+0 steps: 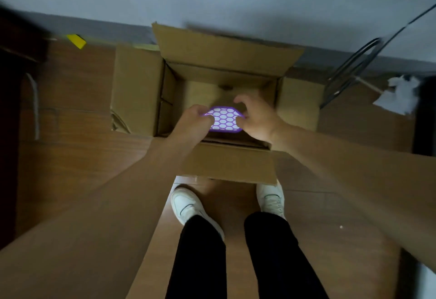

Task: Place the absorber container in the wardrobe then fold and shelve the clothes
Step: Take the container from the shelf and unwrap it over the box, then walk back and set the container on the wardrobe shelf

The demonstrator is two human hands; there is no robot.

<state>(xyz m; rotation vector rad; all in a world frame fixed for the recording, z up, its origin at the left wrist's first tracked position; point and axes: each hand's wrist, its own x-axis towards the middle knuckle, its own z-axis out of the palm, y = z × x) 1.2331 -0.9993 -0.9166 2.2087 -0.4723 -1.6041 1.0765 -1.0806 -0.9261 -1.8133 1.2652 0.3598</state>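
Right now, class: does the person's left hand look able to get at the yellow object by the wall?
Probably not yet: the left hand and right hand both grip the absorber container over the cardboard box. The yellow object lies beyond the left flap, nothing blocking it.

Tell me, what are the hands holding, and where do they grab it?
A purple plastic lattice-topped absorber container. The left hand grips its left end, the right hand its right end.
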